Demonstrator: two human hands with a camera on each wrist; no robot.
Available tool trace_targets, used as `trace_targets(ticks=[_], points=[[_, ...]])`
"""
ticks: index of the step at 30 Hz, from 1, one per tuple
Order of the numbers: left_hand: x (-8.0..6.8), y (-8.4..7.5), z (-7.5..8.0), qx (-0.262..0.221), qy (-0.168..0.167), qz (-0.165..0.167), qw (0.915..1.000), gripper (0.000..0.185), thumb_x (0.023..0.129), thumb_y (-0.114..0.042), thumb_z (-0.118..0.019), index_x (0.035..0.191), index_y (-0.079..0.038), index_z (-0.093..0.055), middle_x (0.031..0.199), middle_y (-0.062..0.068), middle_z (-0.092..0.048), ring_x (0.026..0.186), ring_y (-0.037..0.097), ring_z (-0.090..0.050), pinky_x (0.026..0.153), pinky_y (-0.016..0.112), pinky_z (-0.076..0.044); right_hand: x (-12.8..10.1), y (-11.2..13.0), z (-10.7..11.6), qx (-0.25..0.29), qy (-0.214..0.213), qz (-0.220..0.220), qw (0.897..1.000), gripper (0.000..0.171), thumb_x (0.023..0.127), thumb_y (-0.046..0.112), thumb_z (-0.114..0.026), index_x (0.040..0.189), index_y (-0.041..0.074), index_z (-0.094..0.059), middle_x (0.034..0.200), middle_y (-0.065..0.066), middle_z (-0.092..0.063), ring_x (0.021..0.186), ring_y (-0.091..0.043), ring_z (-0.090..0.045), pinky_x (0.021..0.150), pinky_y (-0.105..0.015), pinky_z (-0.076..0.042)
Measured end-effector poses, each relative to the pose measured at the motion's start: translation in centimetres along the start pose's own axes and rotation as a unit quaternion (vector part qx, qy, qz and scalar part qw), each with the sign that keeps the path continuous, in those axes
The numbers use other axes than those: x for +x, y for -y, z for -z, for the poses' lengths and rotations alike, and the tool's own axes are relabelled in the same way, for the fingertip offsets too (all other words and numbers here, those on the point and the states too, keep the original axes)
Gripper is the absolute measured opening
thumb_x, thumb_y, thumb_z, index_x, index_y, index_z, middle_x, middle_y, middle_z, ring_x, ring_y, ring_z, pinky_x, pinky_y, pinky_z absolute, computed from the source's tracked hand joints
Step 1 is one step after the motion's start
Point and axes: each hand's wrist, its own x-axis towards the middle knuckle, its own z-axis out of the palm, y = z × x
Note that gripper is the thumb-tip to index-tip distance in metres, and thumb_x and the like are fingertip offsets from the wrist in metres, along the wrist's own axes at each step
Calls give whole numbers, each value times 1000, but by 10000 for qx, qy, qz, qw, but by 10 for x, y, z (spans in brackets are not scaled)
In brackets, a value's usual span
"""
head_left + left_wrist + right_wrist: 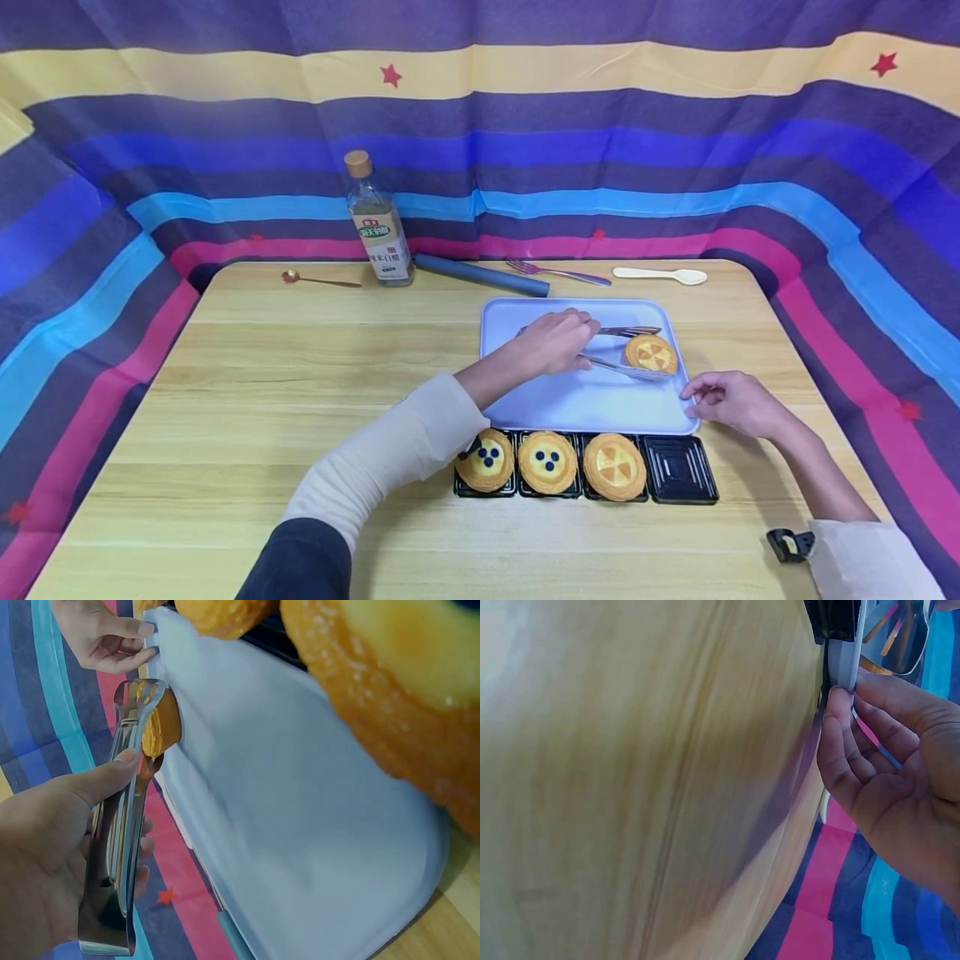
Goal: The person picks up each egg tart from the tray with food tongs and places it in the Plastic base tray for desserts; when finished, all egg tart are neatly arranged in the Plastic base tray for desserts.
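Black tray row near the tabletop's front edge: three of four compartments hold tarts; the rightmost is empty. One tart remains on the lavender tray, near its right edge, so by my judgement the work is roughly three-quarters done. Left hand has fingers curled around metal tongs, whose blades close on that tart. The tongs' long axis runs left to right, tips pointing toward the table's right edge. Right hand pinches the lavender tray's right front corner, steadying it.
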Motion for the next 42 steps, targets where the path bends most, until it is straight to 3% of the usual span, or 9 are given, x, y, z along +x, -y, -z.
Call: trace_targets(ticks=[16, 29, 42], points=[[-8, 1, 8, 59, -14, -107, 9999, 52, 88, -42, -64, 129, -11, -56, 110, -1, -62, 101, 12, -57, 79, 19, -51, 0, -2, 6, 61, 99, 39, 9999, 22, 78, 14, -76, 97, 4, -70, 85, -4, -65, 69, 0, -53, 59, -18, -46], [-29, 5, 13, -27, 88, -205, 9997, 57, 87, -43, -65, 132, -11, -53, 121, 1, -61, 106, 13, -57, 87, 22, -52, 15, -1, 16, 57, 29, 57, 10000, 26, 80, 10, -72, 103, 1, -67, 88, -7, -64, 71, -2, -56, 58, -20, -49], [-48, -5, 17, -12, 251, -446, 9987, 59, 88, -46, -63, 134, -11, -50, 121, 0, -60, 109, 13, -56, 89, 23, -52, 30, -8, 17, 113, -127, 289, 9994, 24, 83, 9, -70, 105, 0, -67, 87, -8, -64, 70, 0, -57, 58, -19, -50]])
